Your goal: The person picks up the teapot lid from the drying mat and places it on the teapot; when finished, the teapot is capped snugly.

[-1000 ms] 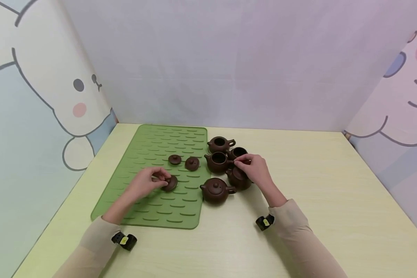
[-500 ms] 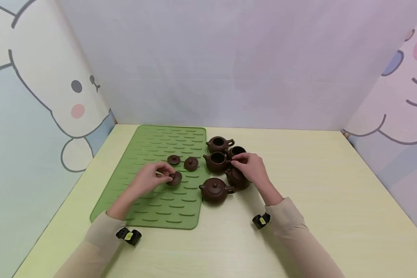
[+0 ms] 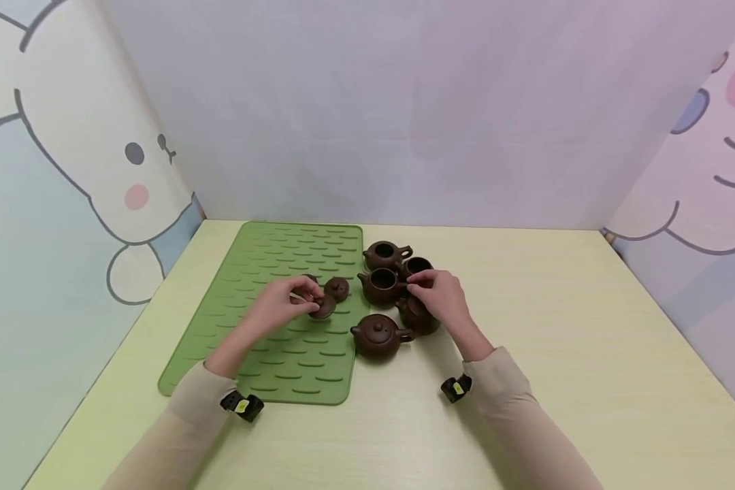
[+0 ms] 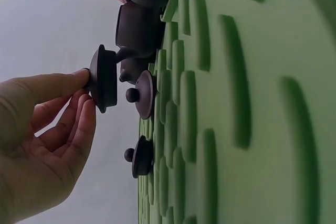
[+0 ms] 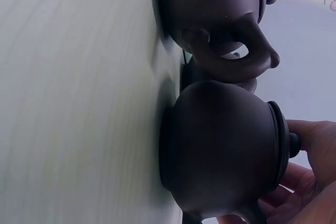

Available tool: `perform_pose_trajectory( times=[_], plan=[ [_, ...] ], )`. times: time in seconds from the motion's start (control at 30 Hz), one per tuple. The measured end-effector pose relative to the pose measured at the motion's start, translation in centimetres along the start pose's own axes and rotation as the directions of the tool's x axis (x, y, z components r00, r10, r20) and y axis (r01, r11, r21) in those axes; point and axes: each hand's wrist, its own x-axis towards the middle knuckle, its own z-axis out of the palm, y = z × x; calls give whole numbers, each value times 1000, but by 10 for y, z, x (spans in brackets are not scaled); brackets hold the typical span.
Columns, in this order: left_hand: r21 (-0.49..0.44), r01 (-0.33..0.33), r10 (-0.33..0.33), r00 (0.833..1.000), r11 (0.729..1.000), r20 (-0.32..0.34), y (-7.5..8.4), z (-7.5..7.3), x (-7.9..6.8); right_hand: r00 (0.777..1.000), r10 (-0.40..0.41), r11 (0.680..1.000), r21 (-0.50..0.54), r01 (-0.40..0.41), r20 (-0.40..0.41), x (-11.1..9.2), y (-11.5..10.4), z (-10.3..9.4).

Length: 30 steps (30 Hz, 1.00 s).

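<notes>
My left hand point(image 3: 284, 299) pinches the knob of a dark brown teapot lid point(image 4: 105, 77) and holds it raised over the green mat. A lid point(image 3: 337, 289) with a round knob lies just beyond it on the mat, and another lid point(image 4: 142, 157) is partly hidden by the hand in the head view. My right hand point(image 3: 442, 296) has thumb and fingertips together at the handle of an open brown teapot point(image 3: 381, 286). Under that hand stands a lidded teapot point(image 5: 223, 135), its knob showing in the right wrist view with the fingers passing behind it.
Nearest me is a lidded teapot point(image 3: 378, 335) at the right edge of the green mat point(image 3: 269, 374). Two open teapots stand behind the middle one, one point(image 3: 382, 253) at the back and one point(image 3: 418, 265) to its right. The pots crowd together on the pale table point(image 3: 527, 306).
My left hand has moved right and slightly away from me with the lid, now overlapping the other lids in the head view. The right hand has stayed nearly still at the teapots.
</notes>
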Motion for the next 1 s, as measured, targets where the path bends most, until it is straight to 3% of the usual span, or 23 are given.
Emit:
perform_pose_trajectory(
  times=[0.53, 1.0],
  plan=[
    [-48, -67, 67, 998, 997, -5, 31, 13, 34, 1000, 19, 1000, -16, -18, 6, 2, -2, 0],
    [-63, -76, 75, 997, 995, -14, 50, 31, 54, 999, 32, 999, -34, -32, -1, 3, 0, 0]
  ],
)
